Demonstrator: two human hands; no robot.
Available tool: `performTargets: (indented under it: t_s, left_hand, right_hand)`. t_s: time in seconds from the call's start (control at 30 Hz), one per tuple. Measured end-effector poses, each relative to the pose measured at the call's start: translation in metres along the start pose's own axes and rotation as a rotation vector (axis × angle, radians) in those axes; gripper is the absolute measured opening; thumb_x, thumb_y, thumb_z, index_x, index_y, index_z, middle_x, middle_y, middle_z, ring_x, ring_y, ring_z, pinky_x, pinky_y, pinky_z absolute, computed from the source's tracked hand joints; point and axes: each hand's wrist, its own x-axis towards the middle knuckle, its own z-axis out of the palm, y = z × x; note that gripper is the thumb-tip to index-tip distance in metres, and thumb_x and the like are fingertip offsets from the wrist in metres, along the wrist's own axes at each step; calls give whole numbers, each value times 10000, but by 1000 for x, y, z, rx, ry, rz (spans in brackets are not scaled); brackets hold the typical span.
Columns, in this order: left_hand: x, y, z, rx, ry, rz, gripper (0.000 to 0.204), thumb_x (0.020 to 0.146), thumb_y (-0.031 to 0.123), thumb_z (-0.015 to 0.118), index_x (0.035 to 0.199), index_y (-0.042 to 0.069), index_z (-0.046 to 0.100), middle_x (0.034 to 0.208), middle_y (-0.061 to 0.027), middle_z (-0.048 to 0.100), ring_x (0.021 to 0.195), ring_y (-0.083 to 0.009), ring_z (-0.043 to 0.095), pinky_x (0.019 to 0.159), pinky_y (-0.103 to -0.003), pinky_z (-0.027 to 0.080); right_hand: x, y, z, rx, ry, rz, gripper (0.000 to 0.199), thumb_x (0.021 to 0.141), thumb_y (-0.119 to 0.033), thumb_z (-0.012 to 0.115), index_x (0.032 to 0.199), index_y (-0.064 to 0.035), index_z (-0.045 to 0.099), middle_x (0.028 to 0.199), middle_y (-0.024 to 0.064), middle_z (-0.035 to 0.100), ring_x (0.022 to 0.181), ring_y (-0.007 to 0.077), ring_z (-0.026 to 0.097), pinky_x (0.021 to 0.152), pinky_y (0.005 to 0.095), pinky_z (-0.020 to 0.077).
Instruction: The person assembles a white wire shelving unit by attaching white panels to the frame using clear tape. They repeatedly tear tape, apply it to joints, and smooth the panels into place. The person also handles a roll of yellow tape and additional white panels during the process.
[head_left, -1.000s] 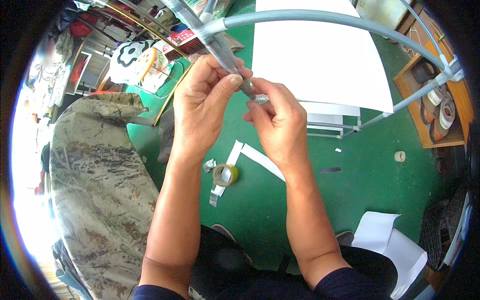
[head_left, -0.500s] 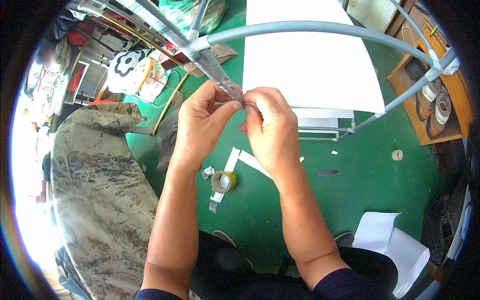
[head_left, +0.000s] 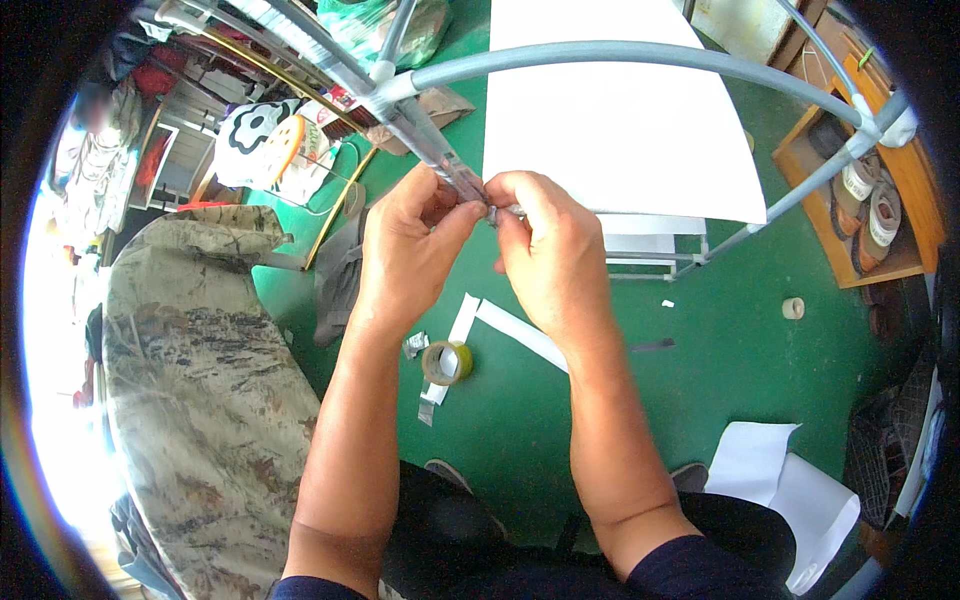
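A grey metal tube, with a shiny clear wrapping along it, slants down from the upper left to the middle. My left hand is closed around its lower end, thumb on the near side. Right beside it, my right hand is closed in a pinch at the tube's tip. A small bit of silvery film shows between the two thumbs. The fingers hide most of what the right hand pinches. The tube joins a curved grey bar of a tubular frame.
White sheet panels lie within the frame. On the green floor are a tape roll, white strips, a smaller roll and curled white paper. Camouflage cloth stands at left, a wooden shoe rack at right.
My right hand has shifted slightly right and is a little farther from the left. More silvery film shows between the thumbs. The left hand keeps its hold on the tube.
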Motion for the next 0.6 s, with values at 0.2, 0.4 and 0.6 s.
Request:
performTargets:
  t_s: [0.2,0.4,0.6]
  left_hand:
    - [-1,-3,-3,-76,-14,4,221,932,-54,653,1145,5,640,1003,-16,695,917,-76,646,821,-245,524]
    - [0,-3,-3,-48,-17,19,221,933,-45,658,1148,7,648,1027,-21,690,927,-82,648,828,-250,529]
    - [-2,-5,-7,-147,-31,9,240,937,-40,651,1172,12,645,1026,-22,688,946,-84,648,840,-255,528]
  right_hand:
    - [-2,-3,4,-29,14,-13,183,860,38,659,1023,-34,615,931,163,679,848,392,674,736,469,544]
    - [-6,3,11,-16,114,22,219,873,48,656,1075,-33,631,977,166,703,830,364,699,708,438,558]
    - [-6,-9,6,81,65,183,238,869,72,652,1083,-30,629,959,149,709,807,286,720,606,367,560]
